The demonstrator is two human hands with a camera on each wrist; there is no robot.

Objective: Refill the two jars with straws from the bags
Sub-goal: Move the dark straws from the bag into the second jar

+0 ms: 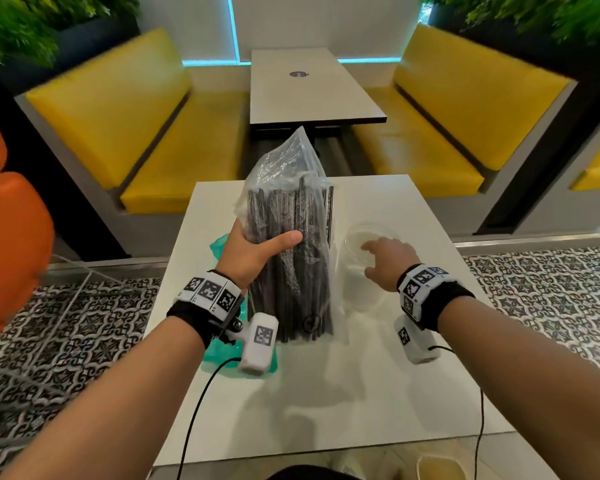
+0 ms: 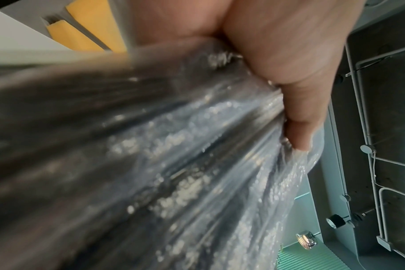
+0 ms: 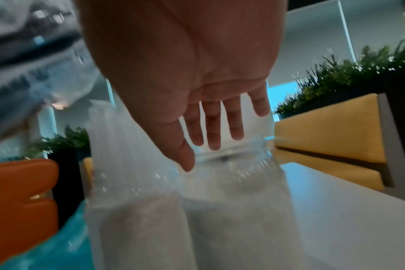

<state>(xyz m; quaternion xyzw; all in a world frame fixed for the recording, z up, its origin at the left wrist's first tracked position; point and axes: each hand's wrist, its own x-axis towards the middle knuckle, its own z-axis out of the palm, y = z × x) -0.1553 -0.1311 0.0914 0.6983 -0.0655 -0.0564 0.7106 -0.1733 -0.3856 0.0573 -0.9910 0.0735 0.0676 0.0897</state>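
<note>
White table [image 1: 378, 393]; yellow benches [image 1: 174, 147] behind.

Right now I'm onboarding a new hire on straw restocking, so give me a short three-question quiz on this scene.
1. True or false: the left hand grips the clear bag of black straws upright above the white table.
2. The right hand is: A) pinching a straw; B) open, at the mouth of the clear jar; C) flat on the table.
3. Fill in: the bag lying on the table under the left wrist is coloured ____.

Key: 1 true; 2 B; 3 teal. No straws show in that jar yet. Whether the fingers touch its rim cannot be told.
</note>
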